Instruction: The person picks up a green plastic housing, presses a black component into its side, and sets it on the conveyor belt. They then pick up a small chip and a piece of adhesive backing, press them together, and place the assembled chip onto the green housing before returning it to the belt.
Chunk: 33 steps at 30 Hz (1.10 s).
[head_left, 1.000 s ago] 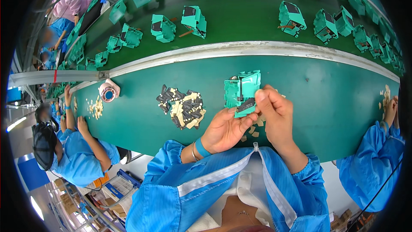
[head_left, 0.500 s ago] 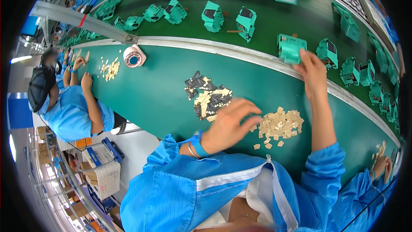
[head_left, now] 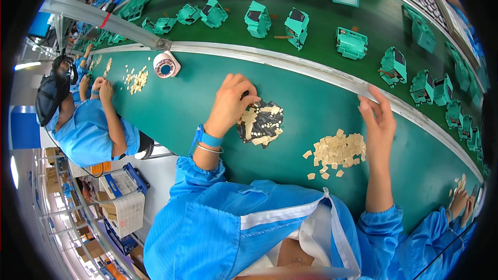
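A green counter point(head_left: 295, 171) carries the dark pile point(head_left: 267, 120), a heap of black plastic parts mixed with cream pieces. Beyond the pile runs a green belt point(head_left: 329, 21), parted from the counter by a metal rail point(head_left: 270, 61). A co-worker point(head_left: 93, 140) in a blue jacket sits well to the left of the pile. Past the rail, green plastic cases point(head_left: 351, 43) stand in rows on the belt, on the far side of the pile.

The left hand point(head_left: 228, 102) is at the far left edge of the dark pile, bent downward, with its fingers bunched close to the black parts; they hide what lies under them, so I cannot tell whether they grip one. The right hand point(head_left: 378, 124) hangs well to the right of the pile, its fingers apart with nothing between them.

A heap of cream squares point(head_left: 340, 150) lies to the right of the dark pile, near the right forearm. Left of the pile, toward the rail, stands a small white device point(head_left: 166, 66) with a round blue centre.
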{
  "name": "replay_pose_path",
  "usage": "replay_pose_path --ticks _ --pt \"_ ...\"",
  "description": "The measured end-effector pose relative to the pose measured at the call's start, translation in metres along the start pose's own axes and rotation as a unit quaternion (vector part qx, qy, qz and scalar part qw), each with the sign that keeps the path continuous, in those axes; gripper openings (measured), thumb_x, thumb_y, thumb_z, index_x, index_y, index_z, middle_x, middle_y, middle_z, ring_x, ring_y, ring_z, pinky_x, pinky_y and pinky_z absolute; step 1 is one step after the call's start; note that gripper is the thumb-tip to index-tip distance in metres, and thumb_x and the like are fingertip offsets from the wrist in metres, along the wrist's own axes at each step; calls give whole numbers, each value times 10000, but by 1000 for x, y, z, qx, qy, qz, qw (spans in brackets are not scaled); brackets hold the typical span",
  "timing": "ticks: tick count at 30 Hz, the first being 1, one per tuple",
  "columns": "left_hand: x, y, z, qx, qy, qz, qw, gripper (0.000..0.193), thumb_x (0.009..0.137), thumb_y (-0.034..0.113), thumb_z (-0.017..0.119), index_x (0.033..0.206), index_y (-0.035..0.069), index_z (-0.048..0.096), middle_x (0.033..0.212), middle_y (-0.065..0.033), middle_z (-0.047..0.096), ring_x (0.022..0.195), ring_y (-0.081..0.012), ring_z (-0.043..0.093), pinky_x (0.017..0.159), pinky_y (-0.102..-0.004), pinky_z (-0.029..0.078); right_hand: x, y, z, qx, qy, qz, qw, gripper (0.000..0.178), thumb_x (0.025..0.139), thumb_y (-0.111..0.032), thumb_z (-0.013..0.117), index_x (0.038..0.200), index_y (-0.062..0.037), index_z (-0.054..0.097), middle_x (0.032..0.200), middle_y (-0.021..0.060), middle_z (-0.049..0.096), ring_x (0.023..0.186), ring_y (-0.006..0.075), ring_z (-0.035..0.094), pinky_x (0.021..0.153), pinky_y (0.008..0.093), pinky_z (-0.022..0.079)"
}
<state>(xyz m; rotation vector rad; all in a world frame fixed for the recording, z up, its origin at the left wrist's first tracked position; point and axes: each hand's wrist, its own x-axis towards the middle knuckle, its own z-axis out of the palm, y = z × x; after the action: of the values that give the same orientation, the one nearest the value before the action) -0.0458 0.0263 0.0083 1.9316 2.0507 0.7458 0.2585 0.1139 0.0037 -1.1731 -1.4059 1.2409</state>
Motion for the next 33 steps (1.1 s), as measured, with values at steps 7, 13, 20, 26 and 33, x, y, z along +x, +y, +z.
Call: replay_pose_path --ticks 7,13,20,26,33 --pt "0 41 -18 -89 16 62 994 128 680 51 727 748 53 619 824 -44 605 824 -238 538 720 -345 441 -45 -7 -2 209 -91 124 966 235 914 -113 555 1100 23 596 975 120 655 812 152 629 733 258 502" --pt "-10 93 9 -159 17 256 953 144 654 50 735 745 95 633 852 -40 624 801 -238 550 711 -334 458 -55 -22 14 308 -281 258 872 207 903 -104 580 1049 40 606 905 123 667 747 129 619 661 235 497" --pt "-3 113 36 -95 90 343 930 235 632 17 736 849 73 664 876 -57 654 769 -208 574 680 -319 466 -61 -17 -1 233 -225 183 928 112 854 -67 647 900 35 640 789 89 671 645 83 595 587 205 489" --pt "-7 120 48 -85 91 344 931 324 609 -26 737 922 24 672 879 -75 656 726 -205 584 627 -307 470 -70 -21 -2 116 -116 67 984 97 812 -16 670 897 28 652 798 78 671 672 96 605 613 211 500" --pt "-6 125 60 -146 89 362 916 320 621 -7 732 926 -33 641 844 -105 632 691 -224 585 585 -306 464 -63 -10 2 92 -10 -66 994 115 735 44 700 840 12 665 801 94 654 702 160 614 609 237 498"
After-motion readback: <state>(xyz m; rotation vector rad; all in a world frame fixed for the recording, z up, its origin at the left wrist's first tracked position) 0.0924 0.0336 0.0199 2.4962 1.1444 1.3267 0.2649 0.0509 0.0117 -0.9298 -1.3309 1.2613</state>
